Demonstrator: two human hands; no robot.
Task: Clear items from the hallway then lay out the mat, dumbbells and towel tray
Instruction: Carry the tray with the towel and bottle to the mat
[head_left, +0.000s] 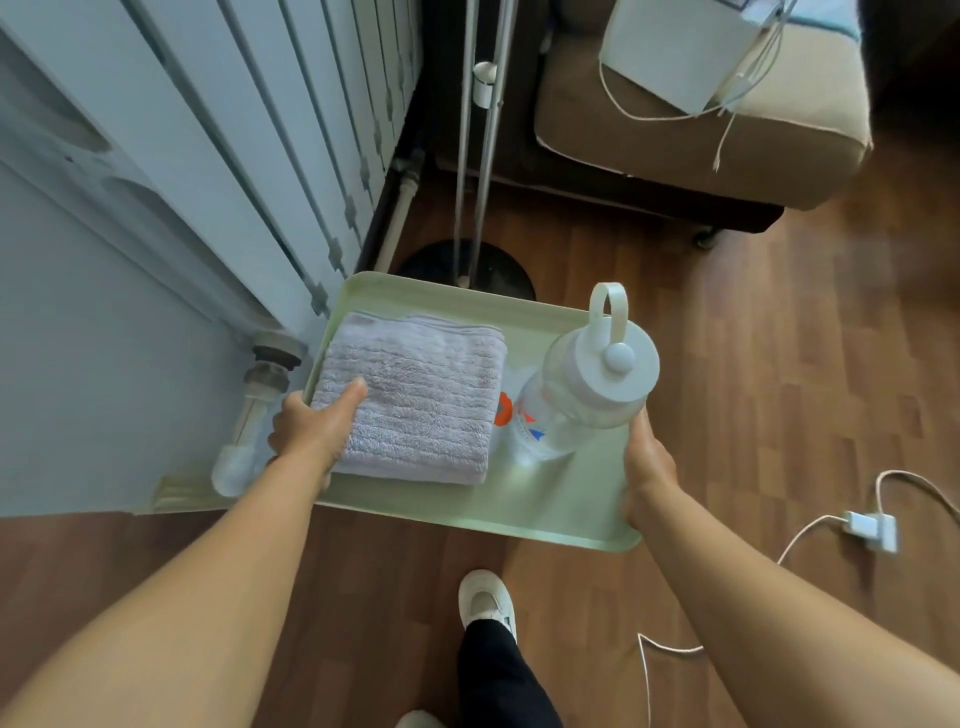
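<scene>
A pale green tray (545, 512) is held above the wooden floor between both hands. On its left half lies a folded lilac towel (415, 400). On its right stands a clear water bottle (582, 395) with a white lid and loop handle. My left hand (311, 426) grips the tray's left edge, its thumb pressing on the towel. My right hand (647, 467) grips the tray's right edge beside the bottle. No mat or dumbbells are in view.
A white radiator (249, 145) and wall fill the left. A floor lamp's poles and dark round base (467, 270) stand just beyond the tray. A brown sofa (701, 140) sits at the back right. A white charger and cable (872, 530) lie on the floor at right.
</scene>
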